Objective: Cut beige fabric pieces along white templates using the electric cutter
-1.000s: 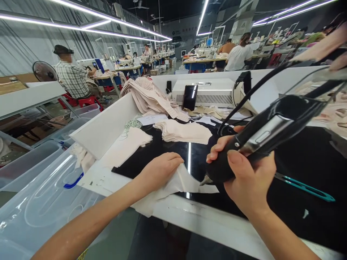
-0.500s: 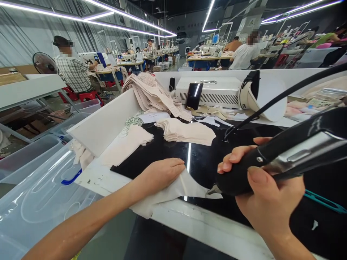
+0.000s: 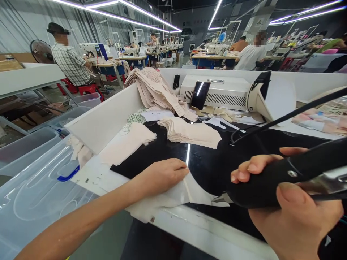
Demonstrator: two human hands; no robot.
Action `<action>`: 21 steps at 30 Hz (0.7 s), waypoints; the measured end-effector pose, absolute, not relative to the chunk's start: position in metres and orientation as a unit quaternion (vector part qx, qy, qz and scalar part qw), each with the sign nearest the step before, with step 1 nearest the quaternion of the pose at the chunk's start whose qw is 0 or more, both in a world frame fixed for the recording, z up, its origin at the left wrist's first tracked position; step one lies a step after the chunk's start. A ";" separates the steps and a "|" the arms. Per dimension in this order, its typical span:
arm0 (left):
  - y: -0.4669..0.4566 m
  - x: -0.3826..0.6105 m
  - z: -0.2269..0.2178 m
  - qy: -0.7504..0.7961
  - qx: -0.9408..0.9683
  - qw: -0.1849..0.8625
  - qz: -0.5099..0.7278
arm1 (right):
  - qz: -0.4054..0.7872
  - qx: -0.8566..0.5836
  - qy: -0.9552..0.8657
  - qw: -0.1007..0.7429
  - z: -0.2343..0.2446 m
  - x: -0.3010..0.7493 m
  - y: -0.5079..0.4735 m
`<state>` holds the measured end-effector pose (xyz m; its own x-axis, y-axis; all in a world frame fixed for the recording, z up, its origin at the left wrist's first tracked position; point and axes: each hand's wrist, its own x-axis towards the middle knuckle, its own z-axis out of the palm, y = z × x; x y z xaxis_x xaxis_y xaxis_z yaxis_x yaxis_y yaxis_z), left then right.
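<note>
My left hand (image 3: 159, 176) lies flat, palm down, on a pale fabric piece (image 3: 195, 193) at the near edge of a glossy black work surface (image 3: 214, 162). My right hand (image 3: 287, 209) is wrapped round the handle of a black corded cutting tool (image 3: 273, 184). The tool's metal tip (image 3: 219, 198) touches the right end of the fabric piece. A black cable (image 3: 292, 115) runs from the tool up to the right.
A stack of pale fabric pieces (image 3: 191, 131) and a single piece (image 3: 127, 142) lie further back. Behind them are a heap of beige fabric (image 3: 154, 90), a white machine box (image 3: 217, 92) with a phone (image 3: 200, 95) leaning on it. Clear plastic bins (image 3: 40, 187) stand left. People sit at distant sewing tables.
My right hand and the tool have slid rightward and nearer along the fabric's edge. My left hand stays pressed on the fabric. The view has shifted slightly.
</note>
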<state>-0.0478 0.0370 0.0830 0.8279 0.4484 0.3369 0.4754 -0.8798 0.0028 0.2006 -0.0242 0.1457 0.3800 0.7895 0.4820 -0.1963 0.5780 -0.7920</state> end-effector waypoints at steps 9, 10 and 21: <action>0.035 -0.048 0.082 -0.228 -0.951 0.027 -0.206 | 0.327 -0.323 -0.450 0.765 0.151 0.201 -0.020; 0.035 -0.049 0.082 -0.228 -0.950 0.028 -0.210 | 0.325 -0.320 -0.449 0.769 0.151 0.199 -0.017; 0.035 -0.052 0.081 -0.220 -0.950 -0.008 -0.220 | 0.299 -0.277 -0.451 0.794 0.152 0.162 0.042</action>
<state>-0.0519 0.0350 0.0808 0.8065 0.4214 0.4147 0.4144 -0.9032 0.1120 0.1624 0.0422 0.1522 0.4152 0.7240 0.5509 -0.2253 0.6685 -0.7087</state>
